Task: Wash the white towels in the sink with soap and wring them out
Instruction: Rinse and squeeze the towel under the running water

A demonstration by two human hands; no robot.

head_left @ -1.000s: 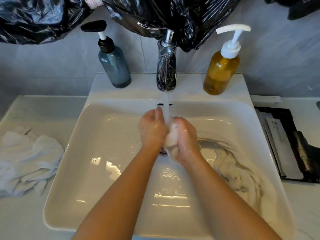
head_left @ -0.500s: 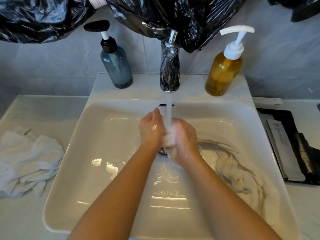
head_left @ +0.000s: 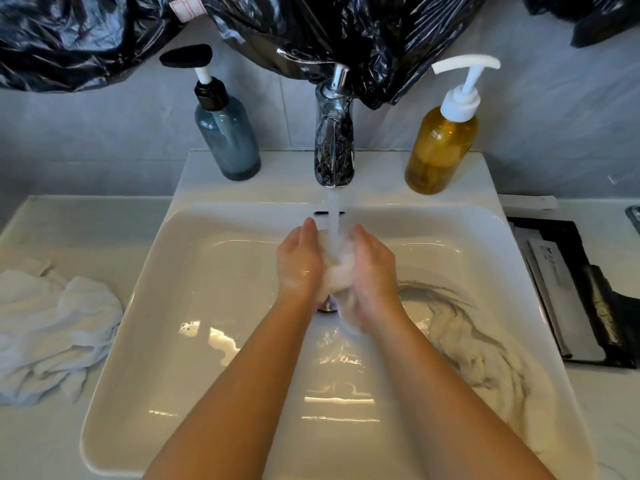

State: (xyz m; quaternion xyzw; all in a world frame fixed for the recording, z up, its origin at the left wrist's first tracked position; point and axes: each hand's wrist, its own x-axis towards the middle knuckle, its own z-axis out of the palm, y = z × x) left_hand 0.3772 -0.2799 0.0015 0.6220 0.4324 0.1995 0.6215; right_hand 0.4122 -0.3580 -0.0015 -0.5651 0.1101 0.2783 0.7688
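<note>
Over the drain of the white sink (head_left: 194,292), my left hand (head_left: 298,266) and my right hand (head_left: 374,270) cup a soapy, bunched white towel (head_left: 338,276) between their palms. Water runs from the chrome tap (head_left: 334,147) straight onto it. A second wet white towel (head_left: 485,362) lies stretched along the basin's right side. More white towels (head_left: 52,330) sit in a crumpled heap on the counter to the left.
An amber pump bottle (head_left: 440,150) stands right of the tap and a blue-grey pump bottle (head_left: 227,140) left of it. A black tray (head_left: 571,292) with packets lies on the right counter. Black plastic sheeting (head_left: 346,29) hangs just above the tap.
My hands have parted slightly, so more of the towel shows between them under the stream. They stay over the drain.
</note>
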